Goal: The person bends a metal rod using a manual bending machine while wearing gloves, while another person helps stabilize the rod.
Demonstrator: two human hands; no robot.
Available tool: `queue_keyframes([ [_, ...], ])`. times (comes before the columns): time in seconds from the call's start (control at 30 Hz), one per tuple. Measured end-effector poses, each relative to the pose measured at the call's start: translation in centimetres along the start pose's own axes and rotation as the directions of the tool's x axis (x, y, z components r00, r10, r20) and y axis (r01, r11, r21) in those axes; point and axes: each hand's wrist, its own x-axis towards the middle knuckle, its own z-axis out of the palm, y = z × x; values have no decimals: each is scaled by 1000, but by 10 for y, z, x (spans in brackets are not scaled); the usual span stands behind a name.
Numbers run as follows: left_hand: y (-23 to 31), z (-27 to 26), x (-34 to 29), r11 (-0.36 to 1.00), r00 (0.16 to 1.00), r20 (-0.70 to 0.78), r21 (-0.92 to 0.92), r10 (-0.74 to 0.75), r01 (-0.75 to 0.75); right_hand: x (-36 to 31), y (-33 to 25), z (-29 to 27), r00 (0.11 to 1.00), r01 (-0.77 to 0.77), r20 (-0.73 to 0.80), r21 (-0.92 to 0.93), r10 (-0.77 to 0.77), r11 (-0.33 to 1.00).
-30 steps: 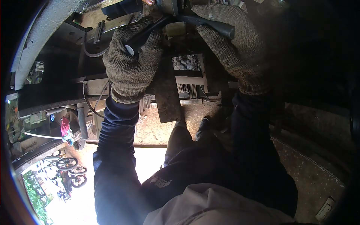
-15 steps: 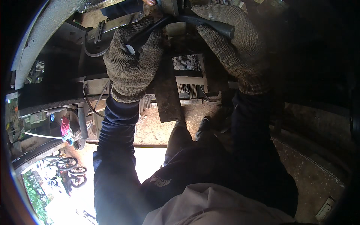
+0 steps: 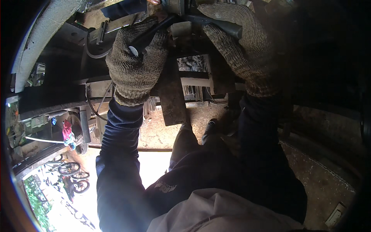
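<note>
Knitted work gloves, grey-brown and soiled, cover both of my hands. My left hand [image 3: 136, 63] is closed round a dark round bar [image 3: 148, 37] with a pale, shiny end, which slants up toward the middle. Lying between thumb and fingers of my right hand [image 3: 247, 46] is another dark round bar [image 3: 222, 27], slanting down to the right. The two bars converge at a dark metal upright [image 3: 176, 7] at the top; whether they are one piece I cannot tell. A small block-like part [image 3: 181, 29] sits just below that meeting point.
Another person's fingertips [image 3: 154, 2] show at the top edge. A dark flat plate [image 3: 172, 102] hangs below my hands. Bundled thin rods [image 3: 193, 92] lie beneath the frame. A pink and blue cloth [image 3: 68, 134] hangs at left, above parked bicycles [image 3: 69, 169] outside.
Almost nothing differs. The bar in my left hand has shifted very slightly, and my right hand stays where it was.
</note>
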Motion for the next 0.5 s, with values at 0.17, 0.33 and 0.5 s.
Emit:
queue_keyframes([
  [0.17,4,-1,0,1000,1000,2,5,-13,13,1,-2,2,1000,0,-13,34,0,999],
  [0.33,-1,0,0,999,999,2,-28,-33,33,1,1,1,1000,11,-20,73,-10,997],
  [0.5,-1,-2,0,999,1000,7,39,7,-7,3,0,0,1000,25,10,31,-25,999],
])
